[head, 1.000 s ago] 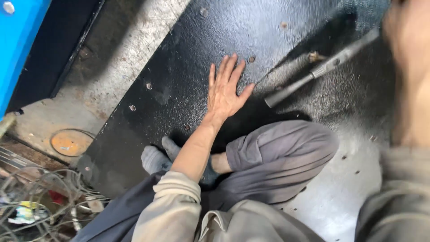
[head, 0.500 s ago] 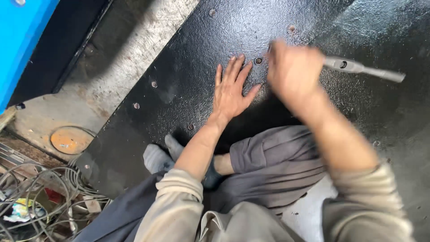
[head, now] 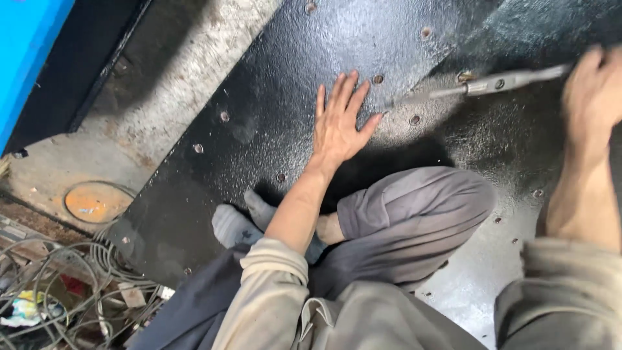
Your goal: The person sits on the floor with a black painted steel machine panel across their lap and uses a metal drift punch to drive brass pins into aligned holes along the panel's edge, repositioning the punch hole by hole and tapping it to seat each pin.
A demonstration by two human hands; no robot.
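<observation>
Fingers (head: 342, 91) of my left hand (head: 338, 126) lie spread and flat, palm down, on the big black pebbled metal plate (head: 259, 84), clamped on nothing. The thumb points off to the right, toward the tip of the long grey steel rod tool (head: 499, 82), and the tip stops just short of it. 2 small rusty holes sit close by, 1 just beyond my fingertips and 1 just right of the thumb.

My right hand (head: 593, 97) is out at the right edge, blurred, curled around the far end of that rod tool. I cannot tell how tightly those fingers close, only that they wrap it. The rod lies low and nearly level across the plate, running from my right hand leftward, its thin end over a paler, scuffed patch.

Below my left wrist, the sleeve is beige cloth, pushed up on the forearm. My bent knee in grey trousers (head: 414, 220) rests on the plate between both arms, and my foot in a grey sock (head: 236, 223) is tucked just left of the forearm.

More small holes dot the plate along its left edge. Left of the plate runs rough pale concrete floor (head: 175, 84), with a round orange disc (head: 97, 201) on it, a tangle of grey wires (head: 58, 291) at the lower left corner, and a bright blue panel (head: 26, 52) at the top left.
</observation>
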